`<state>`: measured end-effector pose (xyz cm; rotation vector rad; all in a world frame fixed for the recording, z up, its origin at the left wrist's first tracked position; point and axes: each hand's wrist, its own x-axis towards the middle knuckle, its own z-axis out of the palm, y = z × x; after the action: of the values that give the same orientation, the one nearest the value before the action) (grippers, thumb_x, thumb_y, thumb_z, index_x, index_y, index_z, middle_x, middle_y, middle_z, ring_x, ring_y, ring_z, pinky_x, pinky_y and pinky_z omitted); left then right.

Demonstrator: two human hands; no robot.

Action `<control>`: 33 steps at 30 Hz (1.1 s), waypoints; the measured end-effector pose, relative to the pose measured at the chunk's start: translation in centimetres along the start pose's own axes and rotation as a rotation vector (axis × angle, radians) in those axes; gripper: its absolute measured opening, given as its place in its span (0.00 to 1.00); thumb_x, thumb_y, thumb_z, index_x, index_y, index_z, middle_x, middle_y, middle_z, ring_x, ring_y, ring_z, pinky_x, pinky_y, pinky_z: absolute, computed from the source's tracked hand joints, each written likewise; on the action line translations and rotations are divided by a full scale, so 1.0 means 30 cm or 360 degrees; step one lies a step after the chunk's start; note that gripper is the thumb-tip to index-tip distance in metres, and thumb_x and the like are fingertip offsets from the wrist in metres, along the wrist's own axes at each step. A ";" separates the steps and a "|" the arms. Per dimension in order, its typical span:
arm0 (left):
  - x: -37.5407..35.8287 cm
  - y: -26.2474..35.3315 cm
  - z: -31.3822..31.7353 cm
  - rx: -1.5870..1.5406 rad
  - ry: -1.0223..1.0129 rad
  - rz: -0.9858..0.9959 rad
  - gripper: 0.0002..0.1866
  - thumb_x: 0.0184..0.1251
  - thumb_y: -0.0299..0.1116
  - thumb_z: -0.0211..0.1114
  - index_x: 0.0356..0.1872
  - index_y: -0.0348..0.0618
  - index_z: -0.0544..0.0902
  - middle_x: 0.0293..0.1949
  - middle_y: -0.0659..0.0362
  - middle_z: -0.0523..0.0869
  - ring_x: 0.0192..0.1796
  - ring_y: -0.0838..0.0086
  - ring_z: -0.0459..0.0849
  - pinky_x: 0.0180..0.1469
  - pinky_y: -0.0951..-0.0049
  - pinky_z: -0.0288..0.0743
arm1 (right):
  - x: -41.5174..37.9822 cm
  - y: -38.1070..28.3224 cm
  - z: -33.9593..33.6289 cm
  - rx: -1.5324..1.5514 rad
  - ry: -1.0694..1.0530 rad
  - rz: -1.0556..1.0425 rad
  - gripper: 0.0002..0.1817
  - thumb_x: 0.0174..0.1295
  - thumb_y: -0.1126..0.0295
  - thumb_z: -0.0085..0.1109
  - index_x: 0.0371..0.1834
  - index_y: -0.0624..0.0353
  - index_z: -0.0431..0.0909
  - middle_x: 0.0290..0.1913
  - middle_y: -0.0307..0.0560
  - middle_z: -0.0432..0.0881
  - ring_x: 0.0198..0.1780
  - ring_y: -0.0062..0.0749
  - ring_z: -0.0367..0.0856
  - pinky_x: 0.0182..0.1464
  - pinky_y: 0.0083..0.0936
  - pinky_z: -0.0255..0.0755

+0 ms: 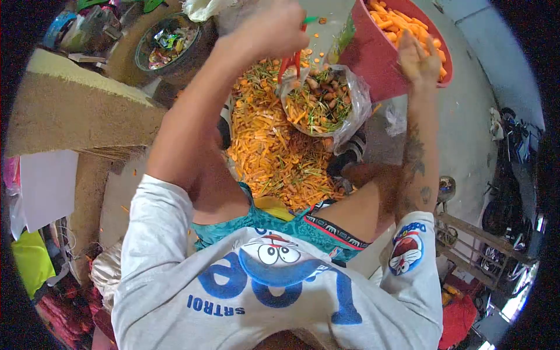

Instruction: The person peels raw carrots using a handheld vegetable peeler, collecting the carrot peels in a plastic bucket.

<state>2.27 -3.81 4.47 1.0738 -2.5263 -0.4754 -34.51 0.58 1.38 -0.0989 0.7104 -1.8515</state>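
My left hand [277,29], blurred, is closed around a red tool [289,63] whose shape is hard to make out. Just below it stands a clear plastic bag [360,96] with small brown pieces, orange strips and green stems. At the rim of a red tub [373,64] is my right hand [419,61], fingers apart and holding nothing that I can see. Peeled orange carrots [402,23] fill the tub beside its fingers. A thick pile of orange peelings and green bits [262,137] covers the floor between my legs.
A dark round basin [146,49] with wrappers stands at the upper left. A brown block with a pale edge [76,111] lies at the left. A wooden rack [484,236] is at the right, near dark machinery [504,204].
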 end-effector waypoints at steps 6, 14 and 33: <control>0.002 -0.137 0.034 -0.0098 0.0208 0.0051 0.16 0.56 0.30 0.65 0.44 0.31 0.84 0.38 0.35 0.88 0.45 0.42 0.88 0.50 0.48 0.81 | 0.025 0.467 -0.188 -0.1159 -0.0165 0.0396 0.11 0.71 0.63 0.61 0.46 0.58 0.83 0.39 0.37 0.86 0.39 0.25 0.82 0.42 0.25 0.75; -0.101 -0.225 0.007 -0.0067 -0.0075 -0.0193 0.11 0.58 0.28 0.64 0.39 0.30 0.83 0.33 0.35 0.86 0.41 0.39 0.87 0.46 0.48 0.81 | 0.438 0.963 -1.190 -0.3149 0.0087 0.0094 0.25 0.66 0.53 0.70 0.52 0.66 0.81 0.41 0.49 0.87 0.45 0.43 0.87 0.45 0.43 0.80; -0.091 -0.255 -0.009 -0.0042 -0.0029 -0.0183 0.10 0.57 0.27 0.63 0.38 0.32 0.82 0.31 0.36 0.85 0.38 0.40 0.86 0.43 0.48 0.80 | -0.010 0.974 -0.667 -0.0597 0.0341 0.0222 0.19 0.70 0.58 0.65 0.57 0.57 0.81 0.37 0.38 0.81 0.35 0.26 0.79 0.40 0.24 0.76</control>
<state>8.89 -6.86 0.87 1.2151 -2.4761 -0.5507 -18.06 2.77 -29.90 -0.0916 1.1808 -1.5922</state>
